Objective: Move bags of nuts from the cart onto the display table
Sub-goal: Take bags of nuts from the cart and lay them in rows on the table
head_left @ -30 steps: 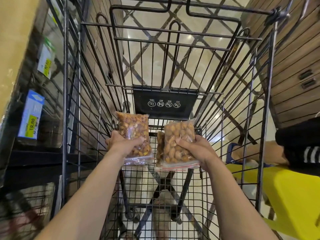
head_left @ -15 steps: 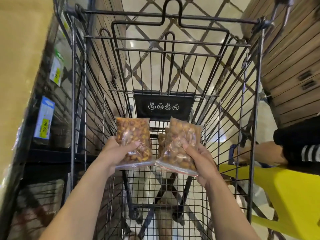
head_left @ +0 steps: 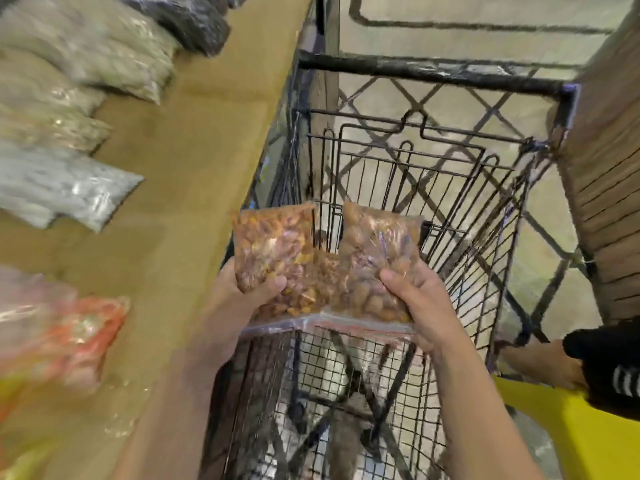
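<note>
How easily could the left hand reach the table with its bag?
Probably easily. The left hand, gripping its bag, is right by the table edge, with brown tabletop showing beside it and nothing visible between them.

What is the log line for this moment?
left hand grips mixed-nut bag | right hand grips almond bag | both over cart | display table at left

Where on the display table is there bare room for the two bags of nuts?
A bare strip of display table runs between the pale packets and the edge beside the cart. The left side is crowded, down to the orange packet.
</note>
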Action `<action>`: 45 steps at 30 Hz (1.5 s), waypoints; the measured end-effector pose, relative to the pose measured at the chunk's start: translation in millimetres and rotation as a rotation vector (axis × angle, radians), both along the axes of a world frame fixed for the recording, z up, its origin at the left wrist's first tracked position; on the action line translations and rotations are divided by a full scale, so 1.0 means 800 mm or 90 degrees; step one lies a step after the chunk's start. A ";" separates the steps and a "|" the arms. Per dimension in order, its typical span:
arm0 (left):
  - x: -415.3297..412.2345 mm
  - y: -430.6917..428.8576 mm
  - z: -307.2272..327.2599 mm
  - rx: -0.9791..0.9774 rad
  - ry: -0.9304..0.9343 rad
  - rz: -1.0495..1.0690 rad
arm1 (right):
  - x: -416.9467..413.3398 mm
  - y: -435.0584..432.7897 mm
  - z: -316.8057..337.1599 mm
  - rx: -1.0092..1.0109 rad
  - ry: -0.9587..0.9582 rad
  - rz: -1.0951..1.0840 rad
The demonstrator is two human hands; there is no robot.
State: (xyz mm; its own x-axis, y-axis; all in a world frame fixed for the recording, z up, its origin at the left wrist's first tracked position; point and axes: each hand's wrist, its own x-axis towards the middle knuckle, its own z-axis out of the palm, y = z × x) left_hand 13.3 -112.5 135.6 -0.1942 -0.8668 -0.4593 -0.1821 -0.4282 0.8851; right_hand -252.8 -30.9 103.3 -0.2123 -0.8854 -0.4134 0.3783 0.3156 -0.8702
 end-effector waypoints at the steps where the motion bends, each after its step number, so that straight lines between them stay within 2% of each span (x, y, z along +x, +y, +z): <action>1: 0.009 0.010 0.021 -0.008 0.002 0.025 | 0.007 0.005 0.017 -0.015 0.009 0.021; 7: 0.110 0.085 0.118 -0.076 0.036 0.100 | 0.079 0.031 0.128 -0.097 0.094 0.126; 13: 0.222 0.204 0.180 -0.160 0.045 0.175 | 0.178 0.083 0.206 -0.184 0.058 0.223; 18: 0.325 0.349 0.224 -0.211 0.047 0.267 | 0.284 0.154 0.249 -0.241 0.032 0.333; 26: 0.456 0.554 0.262 -0.251 0.030 0.483 | 0.471 0.245 0.286 -0.235 -0.041 0.542; 36: 0.517 0.755 0.279 -0.265 0.010 0.781 | 0.665 0.325 0.312 -0.255 -0.104 0.850; 45: 0.519 0.849 0.298 -0.255 -0.075 0.973 | 0.779 0.381 0.316 -0.284 -0.156 1.067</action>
